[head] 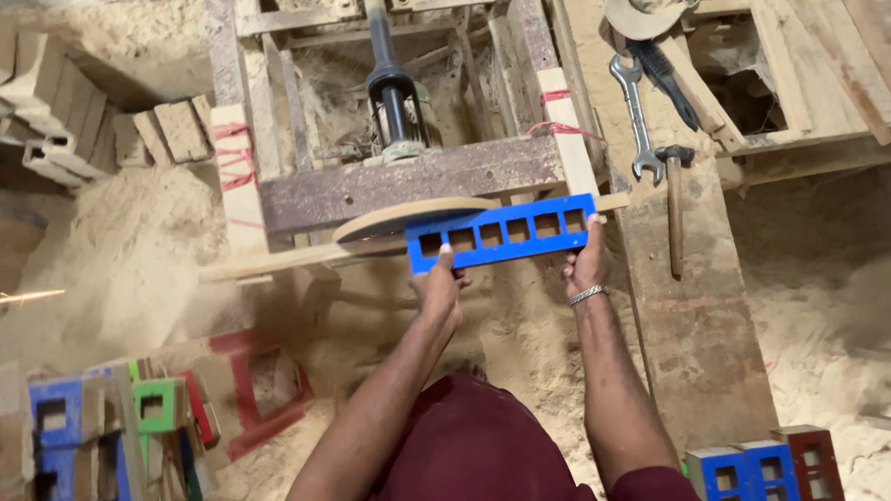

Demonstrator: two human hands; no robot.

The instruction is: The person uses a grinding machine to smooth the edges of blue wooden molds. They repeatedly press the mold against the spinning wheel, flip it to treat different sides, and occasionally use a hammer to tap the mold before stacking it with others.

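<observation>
Closest to the camera, below the blue frame, it's just the person's maroon lap and two bare forearms reaching up. Down left of the frame sits a jumble of painted frames (67,429) in blue, green and red, and down right of it a short row of blue and red slotted blocks (771,475), all on sawdust.

Left hand (437,285) is clamped on the lower left end of the blue frame (501,233), thumb on top. Right hand (590,262), with a metal bracelet (587,294) on the wrist, grips the right end. So both are grasping it, one per end.

The frame itself is a long blue slotted strip with a row of square holes. Its long axis runs nearly left to right, tilted so the right end sits a bit higher and farther away. Its upper left edge is right up against the round sanding disc (412,216); can't tell if it's actually touching.

Room to move: a wooden slat (295,259) runs along just behind and left of the frame, and the rusty machine beam (408,184) is right above it. Right of the frame lie a hammer (674,205) and a spanner (640,119) on a plank. Far left of it, a sawdust heap and stacked unpainted blocks (52,98).
</observation>
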